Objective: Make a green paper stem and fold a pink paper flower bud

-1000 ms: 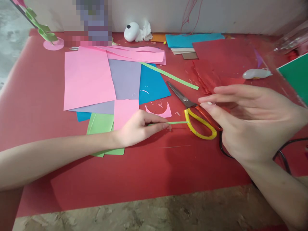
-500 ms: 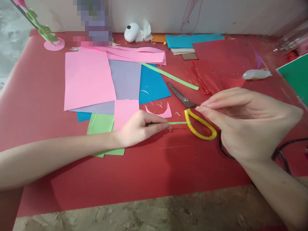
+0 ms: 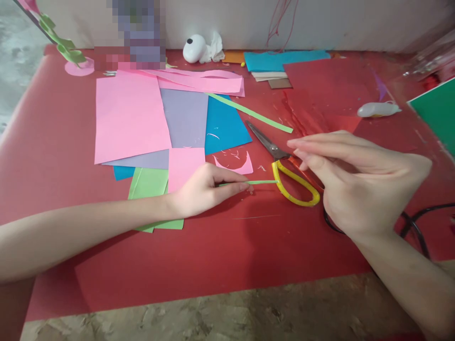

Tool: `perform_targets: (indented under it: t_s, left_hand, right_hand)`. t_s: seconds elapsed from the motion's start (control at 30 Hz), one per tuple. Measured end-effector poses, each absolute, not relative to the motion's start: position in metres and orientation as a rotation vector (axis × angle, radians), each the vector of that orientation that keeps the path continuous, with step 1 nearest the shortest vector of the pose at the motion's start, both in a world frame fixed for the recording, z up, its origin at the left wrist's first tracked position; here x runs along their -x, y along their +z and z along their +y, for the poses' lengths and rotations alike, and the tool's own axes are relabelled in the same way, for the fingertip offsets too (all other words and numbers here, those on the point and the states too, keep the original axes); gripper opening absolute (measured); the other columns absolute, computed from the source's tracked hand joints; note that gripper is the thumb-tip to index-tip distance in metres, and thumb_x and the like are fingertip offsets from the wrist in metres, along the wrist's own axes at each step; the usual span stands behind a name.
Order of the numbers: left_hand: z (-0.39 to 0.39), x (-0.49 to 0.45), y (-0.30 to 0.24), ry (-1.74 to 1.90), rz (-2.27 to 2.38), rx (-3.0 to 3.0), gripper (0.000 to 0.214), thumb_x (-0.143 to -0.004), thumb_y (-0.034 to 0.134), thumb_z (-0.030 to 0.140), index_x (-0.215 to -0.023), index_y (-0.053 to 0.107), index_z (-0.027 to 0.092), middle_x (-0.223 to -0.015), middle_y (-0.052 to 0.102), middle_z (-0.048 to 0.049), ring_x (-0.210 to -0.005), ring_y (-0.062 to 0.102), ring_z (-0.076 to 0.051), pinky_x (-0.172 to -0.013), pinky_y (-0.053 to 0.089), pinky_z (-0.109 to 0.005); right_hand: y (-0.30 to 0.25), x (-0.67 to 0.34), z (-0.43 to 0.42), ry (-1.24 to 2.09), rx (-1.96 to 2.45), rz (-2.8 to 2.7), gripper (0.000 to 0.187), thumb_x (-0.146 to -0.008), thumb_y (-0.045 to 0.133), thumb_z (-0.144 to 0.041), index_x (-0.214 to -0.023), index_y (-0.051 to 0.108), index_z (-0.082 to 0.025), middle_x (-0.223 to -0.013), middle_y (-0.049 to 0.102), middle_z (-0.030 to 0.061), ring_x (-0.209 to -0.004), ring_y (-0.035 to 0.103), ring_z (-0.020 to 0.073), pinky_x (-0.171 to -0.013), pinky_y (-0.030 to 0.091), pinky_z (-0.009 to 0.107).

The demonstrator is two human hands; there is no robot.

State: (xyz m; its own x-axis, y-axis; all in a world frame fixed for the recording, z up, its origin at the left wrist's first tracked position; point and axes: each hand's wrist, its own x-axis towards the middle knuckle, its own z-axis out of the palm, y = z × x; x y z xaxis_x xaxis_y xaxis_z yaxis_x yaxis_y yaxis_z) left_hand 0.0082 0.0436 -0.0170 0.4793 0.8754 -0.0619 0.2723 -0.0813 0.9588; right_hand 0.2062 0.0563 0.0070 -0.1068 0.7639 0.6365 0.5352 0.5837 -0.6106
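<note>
While our left hand [image 3: 199, 192] pinches one thin green strip [image 3: 263, 182] between thumb and fingers, that strip's far end reaches the yellow handle of one pair of scissors [image 3: 275, 150]. Our right hand [image 3: 369, 182], just beside the handles, has its fingertips pressed together (whether anything tiny sits between them, we cannot tell). Ahead of the left hand lies a second green strip [image 3: 256, 113], and nearer, one curved pink offcut [image 3: 245, 168]. We count two green sheets [image 3: 151, 182] below the left wrist and one large pink sheet [image 3: 130, 118] beyond that forearm. Beyond the right hand lies one small bottle [image 3: 378, 110], its contents unclear to us.
</note>
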Motion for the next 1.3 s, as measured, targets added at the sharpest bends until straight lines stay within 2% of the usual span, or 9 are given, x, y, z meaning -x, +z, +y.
perform_targets:
  t_s: [0.13,0.4,0.57,0.8,0.9,1.0,1.13,1.3]
  left_hand:
    - [0.0438,-0.0088,-0.0164,0.686,0.995,-1.618,0.028,-0.083,0.052,0.025,-0.084,0.075,0.009,-0.044,0.05,0.0035,-0.041,0.031,-0.003,-0.038,0.025,-0.017]
    - [0.0438,-0.0084,-0.0173,0.674,0.991,-1.618,0.028,-0.084,0.052,0.025,-0.087,0.074,0.008,-0.042,0.046,0.0046,-0.041,0.029,-0.004,-0.038,0.024,-0.018]
    - [0.0442,-0.0086,-0.0173,0.678,0.982,-1.616,0.028,-0.084,0.053,0.026,-0.087,0.074,0.008,-0.042,0.048,0.0043,-0.04,0.03,-0.003,-0.038,0.024,-0.017]
    - [0.0439,-0.0086,-0.0167,0.685,0.982,-1.602,0.028,-0.084,0.052,0.024,-0.085,0.074,0.007,-0.044,0.046,0.0046,-0.042,0.029,-0.003,-0.036,0.023,-0.015]
    - [0.0444,-0.0092,-0.0172,0.685,0.983,-1.607,0.028,-0.084,0.052,0.024,-0.086,0.074,0.008,-0.043,0.045,0.0048,-0.041,0.03,-0.003,-0.036,0.023,-0.015]
    - [0.0445,-0.0094,-0.0173,0.685,0.981,-1.615,0.027,-0.084,0.052,0.024,-0.086,0.074,0.008,-0.042,0.046,0.0048,-0.04,0.031,-0.003,-0.035,0.022,-0.015]
    - [0.0441,-0.0089,-0.0168,0.707,0.974,-1.62,0.025,-0.083,0.053,0.023,-0.084,0.074,0.008,-0.044,0.048,0.0047,-0.041,0.031,-0.002,-0.036,0.024,-0.015]
    - [0.0438,-0.009,-0.0168,0.728,0.947,-1.635,0.025,-0.084,0.053,0.02,-0.082,0.074,0.007,-0.042,0.045,0.0058,-0.041,0.03,-0.002,-0.036,0.023,-0.014]
  right_hand:
    - [0.0067,-0.2068,0.0575,0.219,1.03,-1.809,0.012,-0.071,0.07,-0.007,-0.068,0.068,-0.019,-0.074,0.069,-0.0038,-0.071,0.064,0.0085,-0.066,0.054,0.025]
    - [0.0069,-0.2071,0.0545,0.253,0.997,-1.776,0.018,-0.065,0.075,-0.006,-0.059,0.06,-0.015,-0.068,0.063,-0.0028,-0.063,0.059,0.0065,-0.053,0.046,0.021]
    - [0.0058,-0.208,0.0553,0.298,0.969,-1.769,0.021,-0.063,0.074,-0.002,-0.059,0.057,-0.014,-0.068,0.061,-0.0019,-0.062,0.058,0.0077,-0.053,0.048,0.023]
    - [0.0052,-0.1999,0.0523,0.441,1.052,-1.666,0.025,-0.064,0.072,-0.003,-0.058,0.049,-0.013,-0.067,0.06,-0.0013,-0.063,0.059,0.0072,-0.055,0.053,0.02]
    - [0.0073,-0.2002,0.0506,0.462,1.152,-1.645,0.018,-0.063,0.073,-0.005,-0.071,0.059,-0.014,-0.068,0.061,-0.0018,-0.061,0.059,0.0075,-0.051,0.05,0.02]
    - [0.009,-0.2031,0.05,0.338,1.151,-1.777,0.019,-0.069,0.073,-0.011,-0.087,0.069,-0.018,-0.071,0.063,-0.0023,-0.06,0.056,0.0056,-0.049,0.046,0.019]
    - [0.0106,-0.2058,0.0509,0.209,1.118,-1.89,0.012,-0.073,0.072,-0.015,-0.083,0.07,-0.021,-0.073,0.064,-0.0026,-0.061,0.053,0.0053,-0.049,0.041,0.021]
    - [0.0106,-0.2057,0.0533,0.222,1.06,-1.922,0.009,-0.071,0.074,-0.013,-0.069,0.066,-0.018,-0.07,0.063,-0.0011,-0.059,0.052,0.0066,-0.05,0.039,0.023]
